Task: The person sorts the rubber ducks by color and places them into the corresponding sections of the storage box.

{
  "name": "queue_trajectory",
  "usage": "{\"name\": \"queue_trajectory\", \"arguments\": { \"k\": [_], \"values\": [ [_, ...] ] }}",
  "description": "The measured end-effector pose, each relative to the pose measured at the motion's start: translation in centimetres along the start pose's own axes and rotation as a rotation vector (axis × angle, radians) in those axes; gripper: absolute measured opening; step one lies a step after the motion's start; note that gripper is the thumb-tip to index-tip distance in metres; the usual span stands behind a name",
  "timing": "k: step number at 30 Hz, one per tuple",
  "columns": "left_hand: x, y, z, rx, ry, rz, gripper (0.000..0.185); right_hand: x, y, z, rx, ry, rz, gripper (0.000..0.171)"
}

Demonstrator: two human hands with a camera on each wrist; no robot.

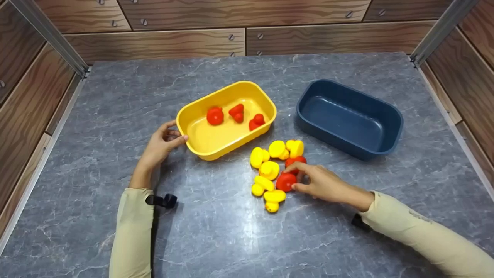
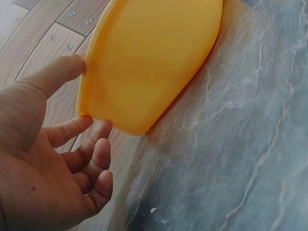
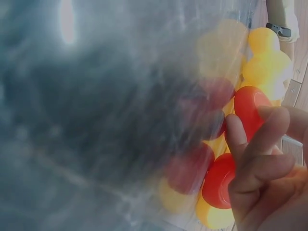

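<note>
Sorting by colour, judging by three red pieces already in the yellow tub (image 1: 200,144) and none in the blue tub (image 1: 349,116) at its 3 o'clock. Left hand (image 1: 160,146) at the yellow tub's 9 o'clock corner, fingers loosely spread, thumb on the rim, steadying rather than clutching. Right hand (image 1: 322,184) down at the pile's 3 o'clock edge, thumb and fingertips pinching a red piece (image 1: 286,181), a second red one (image 1: 295,161) just beyond at 12 o'clock, yellow pieces (image 1: 269,170) crowding touching at 9 o'clock. Next, probably: firm the pinch, lift clear without dragging neighbours, carry toward 11 o'clock, release over the yellow tub.
</note>
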State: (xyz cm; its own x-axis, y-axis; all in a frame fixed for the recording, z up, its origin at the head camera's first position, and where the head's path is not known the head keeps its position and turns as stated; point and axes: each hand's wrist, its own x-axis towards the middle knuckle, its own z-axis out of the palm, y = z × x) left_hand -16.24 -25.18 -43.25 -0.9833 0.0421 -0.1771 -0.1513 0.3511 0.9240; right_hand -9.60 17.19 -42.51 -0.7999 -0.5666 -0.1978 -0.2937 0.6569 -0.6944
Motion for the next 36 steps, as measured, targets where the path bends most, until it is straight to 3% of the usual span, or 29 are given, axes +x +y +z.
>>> {"name": "queue_trajectory", "arguments": {
  "k": [12, 26, 36],
  "values": [
    [-0.1, 0.2, 0.0, -0.019, 0.003, -0.005, 0.068, -0.8, -0.6, -1.4, 0.09, 0.07, -0.063, 0.034],
    [0.1, 0.1, 0.1, -0.03, 0.001, 0.003, 0.066, -1.4, -0.9, -3.5, 0.301, 0.186, -0.006, 0.038],
    [0.0, 0.0, 0.0, -0.03, -0.004, -0.005, 0.069, -0.8, -1.2, -4.1, 0.354, 0.223, -0.014, 0.038]
  ]
}}
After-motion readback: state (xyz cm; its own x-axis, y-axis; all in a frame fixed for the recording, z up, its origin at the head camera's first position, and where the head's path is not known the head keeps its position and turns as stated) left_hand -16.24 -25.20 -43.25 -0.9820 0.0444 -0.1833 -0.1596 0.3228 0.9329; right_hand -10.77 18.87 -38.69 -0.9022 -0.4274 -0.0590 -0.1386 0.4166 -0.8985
